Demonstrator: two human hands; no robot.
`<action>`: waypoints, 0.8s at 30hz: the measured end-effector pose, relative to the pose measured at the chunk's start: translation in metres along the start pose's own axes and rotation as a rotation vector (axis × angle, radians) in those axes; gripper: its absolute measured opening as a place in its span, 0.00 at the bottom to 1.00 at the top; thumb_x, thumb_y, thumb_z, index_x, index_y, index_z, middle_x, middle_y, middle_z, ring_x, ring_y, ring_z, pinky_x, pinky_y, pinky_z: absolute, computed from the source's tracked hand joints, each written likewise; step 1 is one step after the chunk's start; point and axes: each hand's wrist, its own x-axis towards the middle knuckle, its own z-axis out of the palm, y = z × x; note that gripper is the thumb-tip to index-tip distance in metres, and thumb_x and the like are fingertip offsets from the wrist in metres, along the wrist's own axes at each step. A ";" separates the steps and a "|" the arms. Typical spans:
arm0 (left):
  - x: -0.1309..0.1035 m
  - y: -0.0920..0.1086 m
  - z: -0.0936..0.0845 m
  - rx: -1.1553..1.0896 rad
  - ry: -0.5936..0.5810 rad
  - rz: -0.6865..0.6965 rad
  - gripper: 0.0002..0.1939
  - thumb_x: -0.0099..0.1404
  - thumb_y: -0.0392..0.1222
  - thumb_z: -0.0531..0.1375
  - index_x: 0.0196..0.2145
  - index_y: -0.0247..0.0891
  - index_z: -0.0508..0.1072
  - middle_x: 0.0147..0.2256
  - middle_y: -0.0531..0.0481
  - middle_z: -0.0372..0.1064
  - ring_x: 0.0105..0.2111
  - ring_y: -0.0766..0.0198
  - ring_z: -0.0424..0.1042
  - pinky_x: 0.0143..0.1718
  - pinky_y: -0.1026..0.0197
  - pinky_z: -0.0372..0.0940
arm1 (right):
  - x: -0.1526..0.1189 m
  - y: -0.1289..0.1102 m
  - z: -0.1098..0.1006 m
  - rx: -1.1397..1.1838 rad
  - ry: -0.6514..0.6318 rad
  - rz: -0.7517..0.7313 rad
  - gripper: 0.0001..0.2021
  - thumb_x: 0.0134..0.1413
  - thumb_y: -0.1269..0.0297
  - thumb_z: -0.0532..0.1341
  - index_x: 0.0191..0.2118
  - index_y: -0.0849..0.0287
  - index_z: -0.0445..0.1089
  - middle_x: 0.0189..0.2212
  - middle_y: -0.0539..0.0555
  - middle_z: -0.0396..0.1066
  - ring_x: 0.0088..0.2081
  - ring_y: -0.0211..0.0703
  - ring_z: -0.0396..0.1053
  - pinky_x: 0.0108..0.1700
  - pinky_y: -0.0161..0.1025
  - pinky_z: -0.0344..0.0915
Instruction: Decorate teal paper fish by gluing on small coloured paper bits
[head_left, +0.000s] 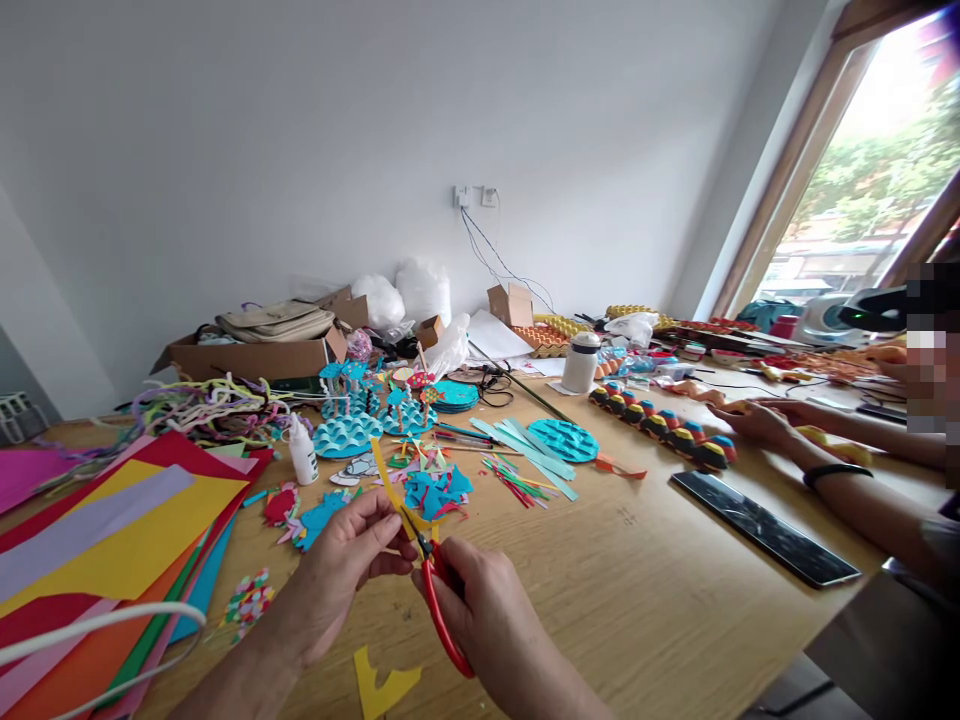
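My left hand point(349, 560) pinches a narrow yellow paper piece point(388, 478) that rises above its fingers. My right hand point(487, 610) is closed round red-handled scissors point(442, 618), whose dark blades meet the yellow paper just right of my left fingertips. Part of the blades is hidden behind the paper. Below my hands, a cut yellow scrap point(384, 684) lies on the wooden table point(645, 600). Blue paper cutouts point(436, 490) lie just beyond the scissors.
Coloured paper sheets point(112, 530) spread at left, near a white glue bottle point(303, 452). Turquoise discs point(564, 440) and paper strips lie ahead. A phone point(765, 525) and another person's hands point(757, 425) are at right, near a painted egg-carton strip point(660, 425).
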 end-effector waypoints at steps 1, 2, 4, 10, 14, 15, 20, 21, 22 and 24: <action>0.000 0.000 0.000 -0.002 -0.001 -0.001 0.06 0.61 0.41 0.56 0.31 0.37 0.69 0.29 0.52 0.66 0.30 0.65 0.65 0.33 0.61 0.65 | 0.000 0.000 0.000 -0.008 0.002 0.000 0.13 0.52 0.59 0.51 0.22 0.60 0.59 0.17 0.48 0.60 0.19 0.31 0.49 0.23 0.29 0.45; -0.001 0.000 0.000 -0.007 -0.004 -0.003 0.06 0.61 0.41 0.56 0.31 0.37 0.69 0.29 0.52 0.66 0.31 0.65 0.65 0.34 0.61 0.65 | 0.000 0.000 0.000 -0.015 0.005 0.000 0.13 0.52 0.59 0.51 0.22 0.60 0.59 0.17 0.48 0.61 0.19 0.31 0.50 0.23 0.29 0.45; -0.001 0.001 0.001 -0.021 -0.021 -0.003 0.06 0.61 0.41 0.55 0.29 0.37 0.68 0.28 0.52 0.65 0.31 0.64 0.65 0.34 0.60 0.65 | 0.000 -0.001 0.000 -0.024 0.012 -0.001 0.12 0.52 0.59 0.51 0.23 0.60 0.59 0.18 0.48 0.61 0.19 0.31 0.50 0.23 0.29 0.45; -0.003 0.002 0.004 -0.033 -0.058 0.001 0.06 0.61 0.40 0.55 0.29 0.38 0.69 0.29 0.52 0.66 0.31 0.64 0.64 0.34 0.60 0.64 | -0.001 -0.001 -0.001 -0.040 0.013 0.002 0.12 0.52 0.59 0.51 0.24 0.59 0.60 0.18 0.49 0.62 0.20 0.31 0.50 0.23 0.29 0.45; -0.002 -0.001 0.003 -0.032 -0.060 -0.008 0.05 0.61 0.40 0.55 0.31 0.38 0.69 0.30 0.52 0.65 0.31 0.65 0.64 0.34 0.61 0.64 | -0.002 0.000 -0.002 -0.032 0.007 -0.007 0.12 0.53 0.58 0.51 0.24 0.59 0.60 0.18 0.49 0.62 0.19 0.31 0.50 0.23 0.29 0.46; -0.002 -0.001 0.002 -0.032 -0.060 -0.010 0.05 0.61 0.40 0.55 0.31 0.39 0.69 0.30 0.52 0.65 0.31 0.65 0.64 0.34 0.61 0.64 | -0.002 0.000 -0.002 -0.031 0.003 -0.008 0.12 0.53 0.58 0.51 0.24 0.59 0.60 0.19 0.49 0.63 0.19 0.31 0.50 0.23 0.29 0.46; -0.002 -0.001 0.003 -0.039 -0.044 -0.017 0.05 0.61 0.41 0.56 0.29 0.38 0.69 0.28 0.53 0.65 0.31 0.65 0.64 0.34 0.62 0.63 | -0.001 0.001 -0.003 -0.042 -0.010 -0.014 0.12 0.53 0.58 0.51 0.25 0.59 0.61 0.20 0.50 0.65 0.20 0.32 0.53 0.23 0.28 0.47; -0.002 -0.001 0.003 -0.037 -0.043 -0.018 0.06 0.61 0.41 0.56 0.29 0.38 0.69 0.28 0.53 0.65 0.31 0.65 0.64 0.34 0.62 0.64 | -0.001 0.001 -0.004 -0.050 -0.011 -0.015 0.12 0.54 0.58 0.51 0.25 0.59 0.62 0.20 0.51 0.66 0.20 0.32 0.54 0.23 0.28 0.47; -0.002 -0.001 0.003 -0.033 -0.040 -0.020 0.05 0.60 0.42 0.56 0.30 0.38 0.70 0.29 0.53 0.65 0.31 0.65 0.65 0.34 0.62 0.64 | -0.001 0.001 -0.004 -0.060 -0.012 -0.014 0.12 0.54 0.59 0.51 0.25 0.59 0.62 0.20 0.51 0.66 0.20 0.32 0.54 0.23 0.28 0.47; -0.001 0.000 0.001 -0.025 -0.027 -0.022 0.06 0.60 0.43 0.57 0.32 0.39 0.70 0.30 0.52 0.66 0.31 0.65 0.65 0.34 0.62 0.64 | 0.000 0.001 -0.005 -0.082 -0.016 -0.009 0.11 0.53 0.59 0.51 0.25 0.59 0.62 0.20 0.51 0.66 0.19 0.32 0.55 0.23 0.28 0.47</action>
